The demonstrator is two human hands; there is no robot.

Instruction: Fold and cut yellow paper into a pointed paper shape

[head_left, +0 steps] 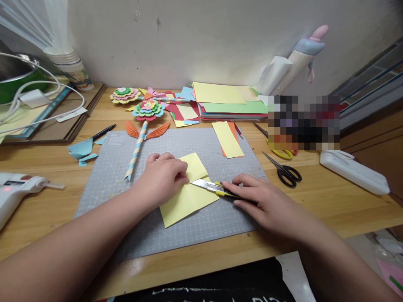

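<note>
Yellow paper (185,205) lies folded on the grey cutting mat (103,209), with a slit running in from its right side. My left hand (165,176) presses on the paper's left part, fingers curled together over it. In my right hand (260,197) is a yellow-and-black utility knife (225,191), its blade extended and lying in the slit, the tip close to my left fingers. Beyond my left hand rests a paper flower (147,109) with a striped stem and orange leaves. A yellow paper strip (228,138) lies over an orange one at the mat's far right.
Black scissors (285,170) lie right of the mat, near a white stapler-like object (354,172). A glue gun (19,191) sits at the left, near blue paper scraps (80,147) and a black pen (103,132). A coloured paper stack (233,107) stands by the wall.
</note>
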